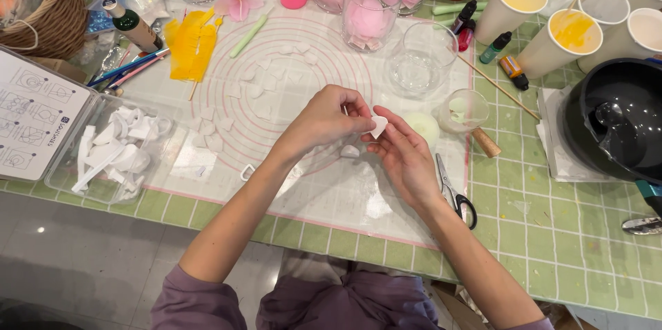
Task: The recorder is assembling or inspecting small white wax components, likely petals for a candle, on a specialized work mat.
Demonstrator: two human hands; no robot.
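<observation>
From the head view, the left hand (324,120) and right hand (403,154) meet over the near middle of the silicone mat (331,192), both pinching one small white petal piece (378,126) between fingertips, seemingly to shape it. More cut petals (214,133) lie left on the mat, and scissors (455,195) rest just right of the right wrist, within reach.
</observation>
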